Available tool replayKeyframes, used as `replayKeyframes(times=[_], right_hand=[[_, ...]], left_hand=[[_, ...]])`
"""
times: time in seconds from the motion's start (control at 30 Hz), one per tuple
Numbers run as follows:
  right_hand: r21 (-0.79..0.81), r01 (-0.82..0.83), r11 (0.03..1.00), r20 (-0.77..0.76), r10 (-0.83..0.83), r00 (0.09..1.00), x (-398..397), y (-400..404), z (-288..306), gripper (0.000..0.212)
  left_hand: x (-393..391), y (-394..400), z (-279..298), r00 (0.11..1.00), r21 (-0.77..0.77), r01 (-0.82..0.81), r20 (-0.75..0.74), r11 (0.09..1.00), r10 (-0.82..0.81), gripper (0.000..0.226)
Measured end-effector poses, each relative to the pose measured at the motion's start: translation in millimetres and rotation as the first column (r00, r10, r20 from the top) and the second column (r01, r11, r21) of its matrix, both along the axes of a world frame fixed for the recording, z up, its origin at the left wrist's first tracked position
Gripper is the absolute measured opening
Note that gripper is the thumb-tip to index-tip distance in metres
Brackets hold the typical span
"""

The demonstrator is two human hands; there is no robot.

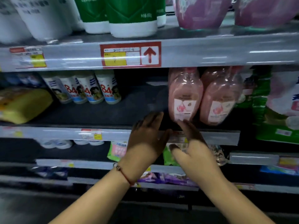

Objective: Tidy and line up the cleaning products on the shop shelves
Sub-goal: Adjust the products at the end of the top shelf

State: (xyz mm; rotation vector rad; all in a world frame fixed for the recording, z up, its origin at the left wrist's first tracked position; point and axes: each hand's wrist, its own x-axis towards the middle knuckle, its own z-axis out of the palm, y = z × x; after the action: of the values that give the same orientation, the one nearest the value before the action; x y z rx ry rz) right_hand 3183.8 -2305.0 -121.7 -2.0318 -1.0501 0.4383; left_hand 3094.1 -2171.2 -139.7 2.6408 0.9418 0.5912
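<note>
Two bare hands reach up to a pink bottle at the front of the middle shelf.

Nearest, the left hand (pixel 146 136), a red cord at its wrist, has straight fingers spread beside the bottle's base, its grip open. The right hand (pixel 193 147) is open too, fingertips touching the foot of the left pink bottle (pixel 185 96), which stands at the lip of the middle shelf (pixel 113 135) just beside a second pink bottle (pixel 218 101). Further left and deeper in stands a row of white "84" bottles (pixel 90 88). Above, green-and-white bottles (pixel 131 18) sit on the top shelf (pixel 210 52).
</note>
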Motion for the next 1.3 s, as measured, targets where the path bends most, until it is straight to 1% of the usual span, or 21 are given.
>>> replayKeyframes(times=[0.07,0.13,0.17,0.23,0.37,0.47,0.53,0.6,0.67,0.77,0.83,0.97,1.13,1.3], right_hand=[[-0.171,-0.117,0.978,0.145,0.143,0.979,-8.5,2.2,5.6,0.077],[-0.308,-0.214,0.927,0.24,0.294,0.925,-26.0,10.7,10.9,0.077],[-0.346,-0.261,0.901,0.276,0.363,0.89,-37.4,17.5,13.8,0.076],[-0.395,-0.317,0.862,0.32,0.453,0.832,-63.8,33.0,21.1,0.072],[-0.443,-0.413,0.796,0.348,0.577,0.739,-132.2,77.0,27.7,0.069],[-0.454,-0.481,0.75,0.355,0.648,0.674,-196.4,112.0,31.7,0.071],[-0.445,-0.519,0.73,0.359,0.677,0.643,-245.2,135.4,33.6,0.073],[-0.437,-0.537,0.722,0.409,0.691,0.596,-288.5,157.3,35.9,0.073],[-0.422,-0.564,0.71,0.445,0.704,0.553,-332.5,177.8,37.7,0.074],[-0.401,-0.595,0.697,0.46,0.714,0.527,-389.1,201.5,39.0,0.076],[-0.421,-0.605,0.676,0.456,0.734,0.503,-422.1,215.1,37.2,0.077],[-0.469,-0.624,0.625,0.439,0.778,0.449,-469.8,244.5,34.9,0.078],[-0.461,-0.673,0.578,0.427,0.81,0.402,-518.9,292.5,32.0,0.077],[-0.434,-0.713,0.551,0.409,0.826,0.389,-560.2,354.2,25.6,0.077]], left_hand=[[-34.9,0.6,-2.6,0.999,0.069,-0.049,0.014,0.996,0.049,0.065],[-76.2,6.1,-1.6,0.986,0.054,-0.133,-0.092,0.99,0.137,0.062],[-99.8,9.6,-1.8,0.972,0.029,-0.186,-0.143,0.982,0.188,0.062],[-143.7,14.7,-1.6,0.951,0.039,-0.26,-0.161,0.965,0.262,0.06],[-239.9,35.4,-5.6,0.917,0.113,-0.365,-0.128,0.924,0.378,0.052],[-310.5,52.0,-0.7,0.896,0.139,-0.4,-0.146,0.906,0.419,0.056],[-358.6,62.2,4.5,0.877,0.168,-0.434,-0.145,0.885,0.457,0.059],[-398.9,75.8,7.2,0.854,0.205,-0.475,-0.129,0.856,0.504,0.061],[-441.4,89.7,9.6,0.821,0.206,-0.523,-0.137,0.827,0.554,0.062],[-498.4,105.4,14.1,0.78,0.226,-0.566,-0.166,0.793,0.604,0.062],[-534.1,112.1,15.9,0.748,0.232,-0.598,-0.181,0.767,0.638,0.063],[-586.6,127.8,17.5,0.704,0.244,-0.648,-0.17,0.722,0.689,0.064],[-637.6,154.5,13.7,0.655,0.158,-0.723,-0.153,0.672,0.74,0.06],[-674.3,195.1,10.6,0.625,0.133,-0.748,-0.187,0.65,0.758,0.062]])
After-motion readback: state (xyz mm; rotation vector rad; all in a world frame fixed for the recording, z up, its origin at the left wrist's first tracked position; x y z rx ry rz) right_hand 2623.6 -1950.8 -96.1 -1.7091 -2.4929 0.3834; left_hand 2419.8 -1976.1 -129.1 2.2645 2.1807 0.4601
